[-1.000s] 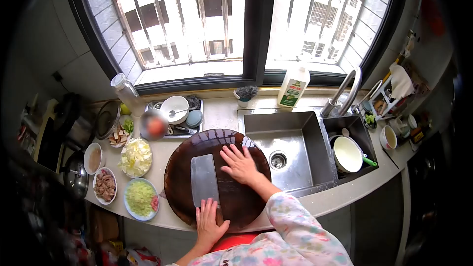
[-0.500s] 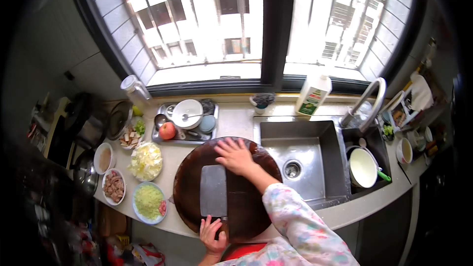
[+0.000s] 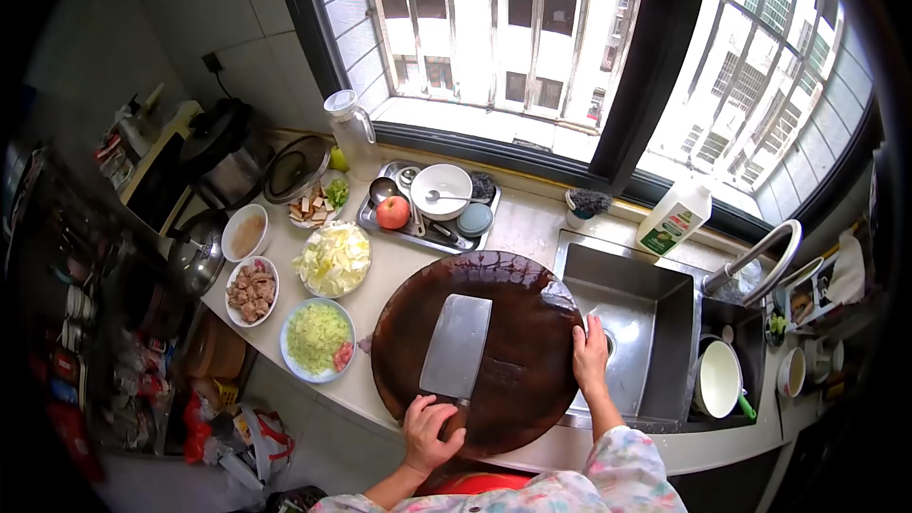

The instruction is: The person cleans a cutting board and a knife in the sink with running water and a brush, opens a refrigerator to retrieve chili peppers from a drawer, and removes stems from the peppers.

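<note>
A large, round, dark brown cutting board (image 3: 522, 361) lies on the counter in front of me, its surface looking wet. On its left half rests a cleaver (image 3: 457, 347), blade flat and handle toward me. My left hand (image 3: 429, 435) is closed around the cleaver's handle at the board's near edge. At the right rim of the board, my right hand (image 3: 591, 356) grips the edge, thumb on the board side and fingers along the outside, close to the sink (image 3: 679, 351).
Left of the board stand a bowl of shredded greens (image 3: 319, 337), a bowl of meat pieces (image 3: 253, 293) and a plate of chopped cabbage (image 3: 332, 258). Behind it, a metal tray (image 3: 445, 239) holds an apple (image 3: 392, 212) and a white bowl. A white bottle (image 3: 674, 218) stands behind the sink.
My right hand has moved from the far part of the board to its right rim. My left hand wraps further round the cleaver handle. The view has turned left and tilted.
</note>
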Tool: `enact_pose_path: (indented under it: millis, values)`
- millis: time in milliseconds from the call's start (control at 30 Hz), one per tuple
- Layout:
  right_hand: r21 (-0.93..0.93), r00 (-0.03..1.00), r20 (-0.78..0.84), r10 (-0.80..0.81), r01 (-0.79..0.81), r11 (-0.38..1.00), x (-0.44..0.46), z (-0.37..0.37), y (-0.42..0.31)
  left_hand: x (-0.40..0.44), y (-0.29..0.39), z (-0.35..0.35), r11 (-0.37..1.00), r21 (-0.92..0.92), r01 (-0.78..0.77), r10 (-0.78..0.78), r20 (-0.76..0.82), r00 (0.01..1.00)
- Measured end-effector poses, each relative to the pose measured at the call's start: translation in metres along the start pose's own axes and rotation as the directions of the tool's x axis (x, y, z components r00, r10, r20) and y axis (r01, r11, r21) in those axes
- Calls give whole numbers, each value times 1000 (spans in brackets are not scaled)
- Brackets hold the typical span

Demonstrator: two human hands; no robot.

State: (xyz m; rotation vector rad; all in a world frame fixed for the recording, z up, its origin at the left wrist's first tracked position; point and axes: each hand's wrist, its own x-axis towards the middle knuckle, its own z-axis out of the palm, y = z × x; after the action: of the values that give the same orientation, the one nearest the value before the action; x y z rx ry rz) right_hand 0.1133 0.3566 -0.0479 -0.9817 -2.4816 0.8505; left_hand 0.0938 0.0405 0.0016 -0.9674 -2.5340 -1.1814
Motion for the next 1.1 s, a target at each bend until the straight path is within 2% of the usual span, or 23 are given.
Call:
enact_pose_path:
  millis: [100, 233, 333, 433, 467, 500, 567, 633, 700, 800, 867, 933, 967, 1033, 1100]
  values:
    - [16, 998, -5, -65, 65, 998, -8, 1, -3, 14, 13, -4, 1000, -22, -20, 23, 104, 994]
    - [133, 1000, -19, 23, -21, 991, -32, 0, -6, 17, 24, 15, 999, -19, -29, 31, 138, 990]
    - [256, 994, -49, 95, -79, 963, -55, -4, -15, 14, 30, 32, 999, -29, -26, 29, 104, 994]
    - [-19, 975, -172, -142, 140, 990, -84, -8, -33, 13, 30, 35, 998, -31, -48, 51, 116, 992]
    - [-82, 958, -168, -234, 223, 971, -94, -8, -41, 15, 28, 35, 997, -41, -61, 65, 122, 990]
    - [-43, 954, -151, -259, 256, 966, -103, -5, -49, 16, 27, 35, 996, -53, -73, 79, 131, 988]
    - [-316, 939, 6, -343, 327, 891, -111, -3, -68, 29, 24, 38, 993, -85, -83, 93, 121, 988]
    - [-242, 949, -108, -295, 262, 934, -108, 2, -76, 42, 26, 47, 998, -41, -52, 55, 93, 994]
    - [-216, 951, -134, -277, 245, 945, -104, 3, -80, 51, 32, 49, 999, -40, -11, 16, 109, 994]
    - [-190, 925, -250, -286, 243, 951, -112, 0, -92, 39, 23, 60, 993, -36, -113, 113, 6, 994]
    - [-156, 925, -227, -306, 276, 948, -133, -7, -88, 30, 16, 56, 985, -142, -97, 111, 99, 989]
    - [-159, 949, -183, -257, 229, 960, -162, -3, -66, 17, 9, 55, 982, -183, -47, 65, 99, 993]
    - [-168, 977, -114, -181, 161, 973, -180, -14, -56, 13, 14, 50, 987, -163, 2, 18, 120, 993]
    - [-140, 999, 2, -38, 38, 989, -219, -37, -26, 6, 32, 44, 985, -122, -124, 132, 64, 989]
    - [-31, 993, -80, 92, -95, 995, -271, -41, 21, -4, 66, 43, 963, -160, -218, 227, 42, 973]
